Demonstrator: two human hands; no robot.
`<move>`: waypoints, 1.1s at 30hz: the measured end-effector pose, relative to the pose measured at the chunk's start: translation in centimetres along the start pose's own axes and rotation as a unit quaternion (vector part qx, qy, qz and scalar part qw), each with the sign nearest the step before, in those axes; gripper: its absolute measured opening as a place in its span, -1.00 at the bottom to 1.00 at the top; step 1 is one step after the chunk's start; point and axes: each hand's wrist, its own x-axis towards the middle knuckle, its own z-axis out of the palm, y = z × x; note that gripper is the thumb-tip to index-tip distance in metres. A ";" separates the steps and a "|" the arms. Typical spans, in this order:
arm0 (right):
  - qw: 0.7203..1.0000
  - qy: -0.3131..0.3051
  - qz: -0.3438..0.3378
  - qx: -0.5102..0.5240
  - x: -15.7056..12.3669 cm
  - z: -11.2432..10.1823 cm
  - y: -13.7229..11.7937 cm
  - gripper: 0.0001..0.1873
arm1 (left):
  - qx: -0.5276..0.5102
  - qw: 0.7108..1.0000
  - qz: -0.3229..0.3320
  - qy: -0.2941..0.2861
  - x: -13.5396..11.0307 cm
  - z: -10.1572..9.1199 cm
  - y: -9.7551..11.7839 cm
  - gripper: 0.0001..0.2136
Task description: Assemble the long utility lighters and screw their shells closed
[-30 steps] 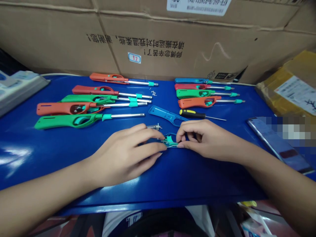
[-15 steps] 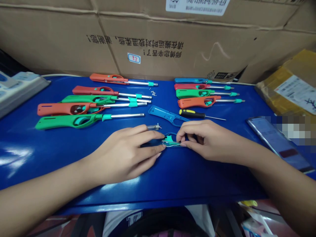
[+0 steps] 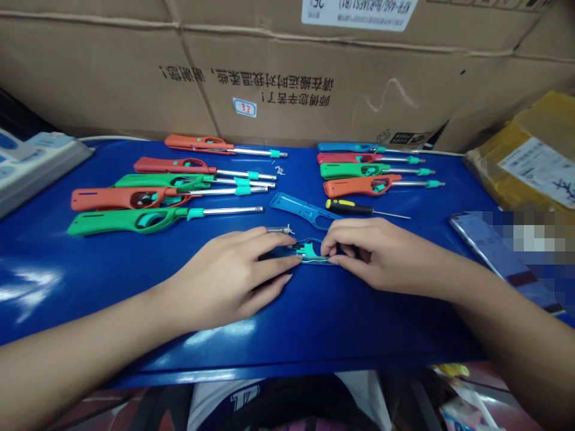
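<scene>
Centrally, on a glossy blue table, between left hand and right hand: one blue half-shell with a turquoise piece at its loop. Laid with its long axis side to side, nearly parallel to the table's front edge; with both ends hidden under fingers, impossible to tell handle end from tip. On the left, spread digits, two fingertips touching the shell's left end; cannot tell pressing from gripping. On the right, curled fingers, with thumb and forefinger closed on the shell's right end.

Just beyond the left fingers, a short metal tube, pointing right. Farther back, a loose blue half-shell, slanting from back left to front right; next to it, a black-and-yellow screwdriver with its shaft to the right. Behind, five lighters on the left and four lighters on the right, all with tubes to the right; between both groups, small screws. At the right edge, a phone and a taped parcel; at the left edge, a whitish unit. Along the back, a large cardboard box with upside-down printing.
</scene>
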 end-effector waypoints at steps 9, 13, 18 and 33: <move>0.999 0.002 -0.006 -0.034 -0.1 -0.2 -0.1 -0.88 | -0.082 0.996 -0.025 0.013 -0.1 -0.1 -0.6 -0.76; 0.999 -0.002 -0.006 -0.049 0.0 -0.1 -0.2 -0.88 | -0.065 0.998 -0.024 -0.005 0.0 0.0 -0.6 -0.74; 0.998 -0.011 -0.014 -0.058 -0.1 -0.2 -0.1 -0.89 | -0.040 0.999 -0.021 -0.021 0.1 -0.1 -0.3 -0.71; 0.999 -0.010 -0.015 -0.051 0.1 -0.2 0.1 -0.89 | -0.079 0.997 -0.026 -0.009 0.0 -0.1 -0.5 -0.76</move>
